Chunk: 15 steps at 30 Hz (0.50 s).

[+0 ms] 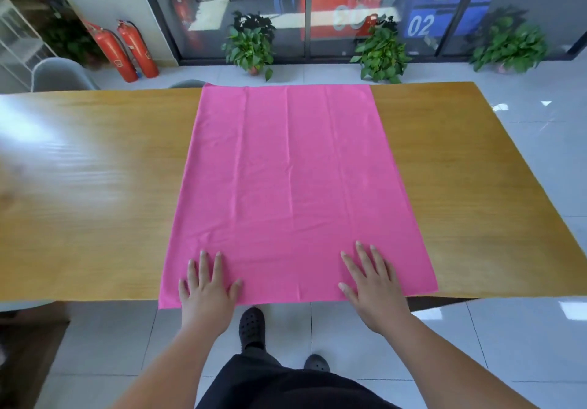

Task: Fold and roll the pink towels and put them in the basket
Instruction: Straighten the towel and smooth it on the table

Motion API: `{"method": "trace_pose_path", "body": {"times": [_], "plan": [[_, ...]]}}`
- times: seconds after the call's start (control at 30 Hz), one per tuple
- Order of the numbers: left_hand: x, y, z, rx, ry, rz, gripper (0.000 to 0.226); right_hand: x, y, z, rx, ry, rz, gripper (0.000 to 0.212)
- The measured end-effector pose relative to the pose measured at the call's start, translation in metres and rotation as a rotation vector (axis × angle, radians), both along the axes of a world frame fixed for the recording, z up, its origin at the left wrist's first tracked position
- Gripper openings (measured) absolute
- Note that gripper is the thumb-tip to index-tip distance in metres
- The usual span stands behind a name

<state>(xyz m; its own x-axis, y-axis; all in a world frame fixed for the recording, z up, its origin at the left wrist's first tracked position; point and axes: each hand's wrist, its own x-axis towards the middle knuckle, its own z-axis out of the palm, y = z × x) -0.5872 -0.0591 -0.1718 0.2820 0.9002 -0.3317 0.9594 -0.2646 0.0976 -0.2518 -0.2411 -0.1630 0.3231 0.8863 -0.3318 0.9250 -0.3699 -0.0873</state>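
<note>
Head view, looking down and forward. A pale grey tiled floor (524, 345) runs under and beyond a long rectangular table of yellow-brown polished wood (95, 218), which spans the picture from left to right. Behind it stands a dark-framed glass wall (317, 11) with reflections.

A plain pink rectangular towel (295, 170) lies spread in a single flat layer on the middle of the table. Its far edge reaches the table's far edge, and its near edge lies along the near edge, with the near left corner hanging slightly over. Faint lengthwise creases run through the cloth.

A grey moulded chair (60, 75) stands past the table's far left. Three green leafy potted plants sit on the floor along the glass: left (251, 43), middle (381, 52) and right (508, 46). Two red cylindrical fire extinguishers (111, 52) (138, 48) lean side by side by a white pillar.

The person's left hand (208, 291) rests palm down on the towel near its near left corner. The fingers are straight and slightly spread, grasping nothing. The right hand (373, 288) lies likewise on the near right part of the towel, flat, fingers straight and fanned. The two hands are well apart.

Two black perforated clog shoes (252, 326) (316, 363) show on the floor below the table edge.
</note>
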Motion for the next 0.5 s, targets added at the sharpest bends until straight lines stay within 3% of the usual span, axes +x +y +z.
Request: {"method": "trace_pose_path", "body": {"times": [0.33, 0.5], "plan": [[-0.048, 0.022, 0.024, -0.093, 0.038, 0.012, 0.092, -0.017, 0.023, 0.03, -0.035, -0.028, -0.07, 0.063], [-0.062, 0.031, 0.04, -0.076, 0.077, 0.055, 0.064, -0.024, 0.049, 0.042, -0.078, -0.106, -0.101, 0.052]]}}
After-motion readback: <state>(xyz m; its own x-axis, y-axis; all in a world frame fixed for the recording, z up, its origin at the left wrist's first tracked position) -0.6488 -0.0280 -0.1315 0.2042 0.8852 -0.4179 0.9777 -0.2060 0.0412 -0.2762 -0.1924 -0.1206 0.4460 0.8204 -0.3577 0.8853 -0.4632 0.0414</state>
